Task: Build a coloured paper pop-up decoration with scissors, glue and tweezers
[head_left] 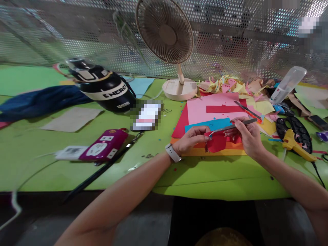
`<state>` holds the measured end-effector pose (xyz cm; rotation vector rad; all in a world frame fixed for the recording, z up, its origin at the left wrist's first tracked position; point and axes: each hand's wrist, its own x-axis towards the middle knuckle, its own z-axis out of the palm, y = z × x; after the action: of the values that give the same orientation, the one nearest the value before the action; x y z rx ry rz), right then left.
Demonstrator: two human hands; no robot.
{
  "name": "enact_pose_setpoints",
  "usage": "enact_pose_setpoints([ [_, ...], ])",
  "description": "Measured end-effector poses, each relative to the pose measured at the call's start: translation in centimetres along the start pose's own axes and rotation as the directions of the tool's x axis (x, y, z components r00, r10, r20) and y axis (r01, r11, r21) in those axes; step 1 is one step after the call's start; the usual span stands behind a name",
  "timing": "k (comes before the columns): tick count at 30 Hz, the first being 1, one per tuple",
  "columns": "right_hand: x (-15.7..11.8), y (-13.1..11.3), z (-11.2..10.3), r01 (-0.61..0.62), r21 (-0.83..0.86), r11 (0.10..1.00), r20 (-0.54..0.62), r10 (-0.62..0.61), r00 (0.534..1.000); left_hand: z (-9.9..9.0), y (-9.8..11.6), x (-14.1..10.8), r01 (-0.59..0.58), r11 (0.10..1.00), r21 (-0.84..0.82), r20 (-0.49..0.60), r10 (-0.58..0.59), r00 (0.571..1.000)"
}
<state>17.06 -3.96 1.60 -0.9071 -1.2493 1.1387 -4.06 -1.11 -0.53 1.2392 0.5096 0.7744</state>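
Observation:
My left hand (193,138) pinches the left edge of a small red paper piece (217,142). In my right hand (247,135) are thin metal tweezers (230,127), slanting down to the left with the tip at the red paper near my left fingers. The fingers of my right hand also lie by the paper's right side. Below both hands is a stack of coloured sheets, with a pink sheet (197,111), a blue strip (212,123) and an orange sheet (230,147). A red strip (222,109) lies on the pink sheet.
Behind the sheets stand a fan (179,89) and paper scraps (230,83). A craft knife (248,112), yellow glue gun (294,145), black palette (294,128) and clear bottle (289,83) are at the right. Leftward are a phone (147,116), purple power strip (105,145) and black flask (107,94).

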Motion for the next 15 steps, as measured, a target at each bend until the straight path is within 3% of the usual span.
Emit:
enact_pose_setpoints([
  [9,0.09,-0.52,0.06,-0.002,0.038,0.999,-0.060,0.004,0.998,-0.20,0.03,0.05,-0.011,0.999,0.048,-0.011,0.012,1.000],
  [15,0.42,-0.71,-0.12,0.030,0.053,0.998,-0.151,-0.022,0.988,0.18,0.39,0.11,-0.042,0.983,0.178,-0.099,0.060,0.993],
])
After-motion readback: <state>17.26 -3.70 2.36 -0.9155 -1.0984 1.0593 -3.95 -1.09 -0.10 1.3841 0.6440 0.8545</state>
